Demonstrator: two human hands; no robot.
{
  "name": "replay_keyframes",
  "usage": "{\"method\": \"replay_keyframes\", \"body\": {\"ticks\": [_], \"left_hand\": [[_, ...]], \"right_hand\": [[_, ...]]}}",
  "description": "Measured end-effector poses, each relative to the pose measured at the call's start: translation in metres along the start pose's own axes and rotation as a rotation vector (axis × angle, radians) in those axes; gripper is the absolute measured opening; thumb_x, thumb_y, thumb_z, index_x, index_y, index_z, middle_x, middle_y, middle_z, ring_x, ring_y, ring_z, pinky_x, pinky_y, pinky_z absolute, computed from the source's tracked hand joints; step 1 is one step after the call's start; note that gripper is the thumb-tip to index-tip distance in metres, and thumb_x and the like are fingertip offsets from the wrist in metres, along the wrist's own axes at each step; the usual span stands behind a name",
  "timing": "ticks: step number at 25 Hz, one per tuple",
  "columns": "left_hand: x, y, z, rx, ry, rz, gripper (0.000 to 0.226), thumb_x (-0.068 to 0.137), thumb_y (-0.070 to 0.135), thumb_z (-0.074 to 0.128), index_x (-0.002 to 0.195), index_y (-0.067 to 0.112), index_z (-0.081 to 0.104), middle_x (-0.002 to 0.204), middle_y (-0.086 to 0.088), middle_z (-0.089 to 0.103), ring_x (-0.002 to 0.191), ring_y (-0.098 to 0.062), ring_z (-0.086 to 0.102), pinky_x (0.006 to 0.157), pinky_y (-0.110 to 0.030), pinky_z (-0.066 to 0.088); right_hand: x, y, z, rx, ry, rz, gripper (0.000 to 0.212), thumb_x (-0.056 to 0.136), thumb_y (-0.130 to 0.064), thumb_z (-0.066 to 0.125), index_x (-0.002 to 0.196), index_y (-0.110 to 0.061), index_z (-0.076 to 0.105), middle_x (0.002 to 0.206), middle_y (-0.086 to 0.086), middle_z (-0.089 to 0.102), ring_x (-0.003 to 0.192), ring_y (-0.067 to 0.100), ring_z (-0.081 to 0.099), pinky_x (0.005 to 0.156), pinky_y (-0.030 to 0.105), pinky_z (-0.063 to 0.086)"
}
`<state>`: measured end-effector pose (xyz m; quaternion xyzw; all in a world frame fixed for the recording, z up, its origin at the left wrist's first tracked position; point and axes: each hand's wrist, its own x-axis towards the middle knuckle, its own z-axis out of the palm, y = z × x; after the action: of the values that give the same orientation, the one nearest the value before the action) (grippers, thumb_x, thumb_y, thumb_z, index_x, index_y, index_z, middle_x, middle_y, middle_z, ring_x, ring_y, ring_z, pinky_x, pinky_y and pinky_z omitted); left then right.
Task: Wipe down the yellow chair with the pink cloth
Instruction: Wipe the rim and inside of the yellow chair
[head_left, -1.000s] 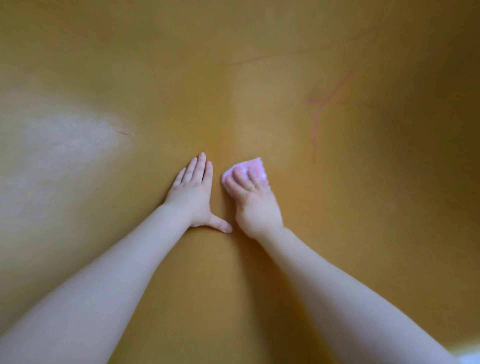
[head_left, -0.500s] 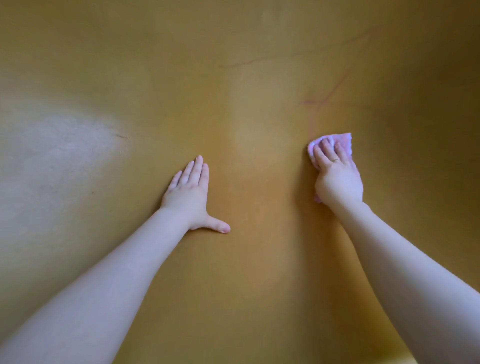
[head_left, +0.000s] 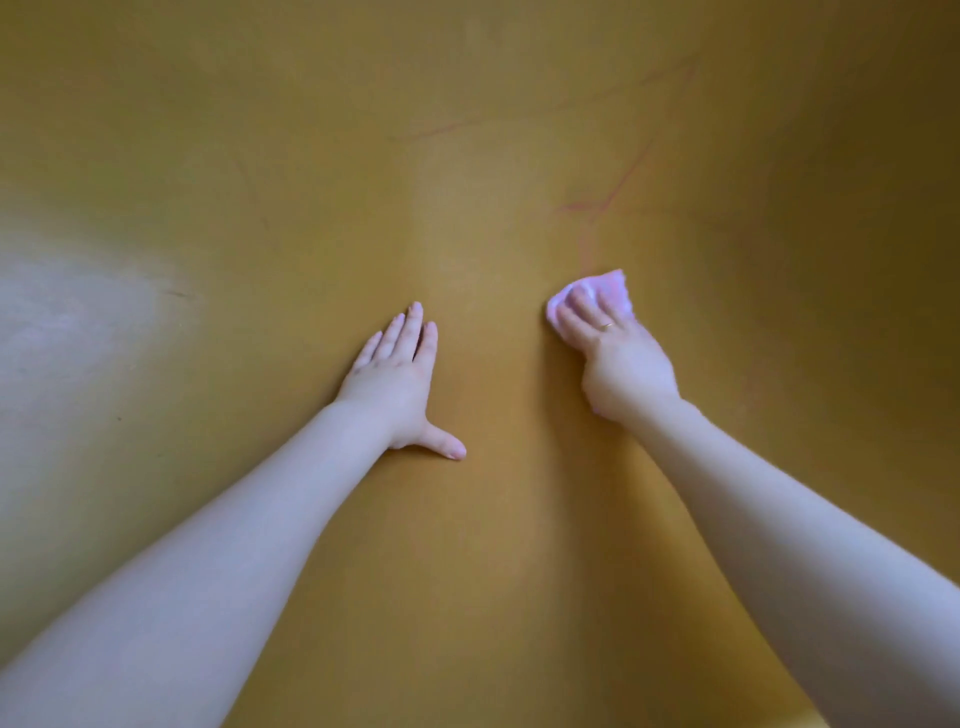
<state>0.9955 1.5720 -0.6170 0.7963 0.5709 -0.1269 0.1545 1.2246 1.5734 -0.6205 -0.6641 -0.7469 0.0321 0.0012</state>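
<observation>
Chair surface (head_left: 478, 545), yellow and smooth, is seen filling the whole head view, curving upward toward the top and right. The left hand (head_left: 397, 382) is laid flat on it, palm down, with the four fingers (head_left: 410, 332) extended and held close together and the thumb spread out to the side; nothing is held by it. The right hand (head_left: 618, 358) is placed well apart from the left, slightly higher in the frame, and is pressed onto the pink cloth (head_left: 597, 288). The cloth is bunched under the palm and fingers, with its crumpled edge showing beyond the fingertips and at the left side of the hand; a small pink scrap is also visible below the heel of the hand. The right fingers are partly curled over the cloth, pinning it to the chair. A ring (head_left: 606, 326) is worn on one right finger. Faint reddish streaks (head_left: 602, 208) are noted on the chair just above the cloth. A pale glare patch (head_left: 78, 306) is recorded at far left.
</observation>
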Motion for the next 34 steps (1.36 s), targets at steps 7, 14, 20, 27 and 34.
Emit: {"method": "replay_keyframes", "body": {"ticks": [7,14,20,27,34], "left_hand": [[0.006,0.005,-0.001,-0.007,-0.016,-0.041,0.138,0.058,0.065,0.073,0.147,0.01,-0.017,0.153,-0.005,-0.032,0.144,-0.019,-0.02,0.118,-0.033,0.0],[-0.011,0.021,-0.01,0.075,-0.001,-0.009,0.115,0.071,0.062,0.066,0.15,0.014,-0.003,0.158,-0.001,-0.014,0.147,-0.022,-0.009,0.119,-0.035,0.003],[-0.055,0.058,0.015,0.016,-0.121,0.255,0.111,0.07,0.067,0.063,0.15,0.029,-0.005,0.159,-0.002,-0.006,0.147,-0.022,-0.002,0.119,-0.036,0.008],[-0.062,0.055,0.033,-0.066,-0.148,0.275,0.119,0.062,0.066,0.07,0.151,0.028,-0.001,0.158,-0.004,-0.016,0.147,-0.021,-0.007,0.12,-0.036,0.007],[-0.062,0.054,0.032,-0.056,-0.145,0.257,0.121,0.061,0.07,0.068,0.15,0.03,-0.004,0.158,0.001,-0.017,0.147,-0.017,-0.007,0.118,-0.034,0.009]], "right_hand": [[-0.021,-0.03,0.018,0.127,0.08,0.016,0.068,0.07,-0.01,0.025,0.133,-0.023,0.046,0.148,0.003,0.036,0.139,0.03,0.024,0.108,0.047,0.031],[-0.113,-0.067,0.003,0.245,-0.319,-0.199,0.065,0.088,0.001,0.034,0.144,-0.03,0.023,0.157,-0.005,0.005,0.144,0.015,0.0,0.116,0.04,0.017],[-0.114,0.023,-0.038,-0.038,-0.118,0.25,0.063,0.086,0.002,0.037,0.14,-0.029,0.032,0.156,-0.004,0.015,0.143,0.018,0.007,0.111,0.038,0.024],[-0.158,-0.083,-0.004,0.241,-0.243,0.014,0.06,0.089,0.0,0.038,0.143,-0.026,0.028,0.157,0.0,0.011,0.144,0.019,0.002,0.112,0.034,0.013],[-0.179,-0.002,-0.039,-0.028,-0.087,0.403,0.058,0.084,0.003,0.037,0.134,-0.026,0.042,0.152,-0.005,0.025,0.142,0.016,0.013,0.095,0.033,0.034]]}}
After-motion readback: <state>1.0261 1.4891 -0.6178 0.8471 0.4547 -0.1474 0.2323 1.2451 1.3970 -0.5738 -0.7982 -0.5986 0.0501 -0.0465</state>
